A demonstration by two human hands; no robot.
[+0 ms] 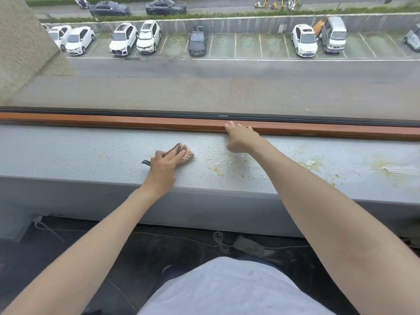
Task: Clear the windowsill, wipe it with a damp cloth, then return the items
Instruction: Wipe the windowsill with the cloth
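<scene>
Cloth (187, 155) is on the windowsill (79, 151), roughly mid-view from where I'm watching. It's a pinkish wad with a black-and-white patterned band (175, 148) trailing off it. Long axis runs on a diagonal: the band's loose tail is at the near left and the wad at the far right, so it points toward the glass and the mess.

My left hand (164, 165) is laid flat on top of it, fingers pretty much straight, pressing down rather than gripping. Can't see the thumb.

Just right of the cloth there's a patch of whitish and yellow crumbs (218, 163), near it but apart as far as I can tell, and more scattered further right (311, 163).

Right hand (241, 138) is palm down at the back of the sill, fingers spread with the tips resting on the reddish-brown wooden strip (136, 123) under the window, holding nothing.

Down on the dark floor below the sill sits a coiled white cable (220, 243). Through the glass, parked cars (123, 39) far below.
</scene>
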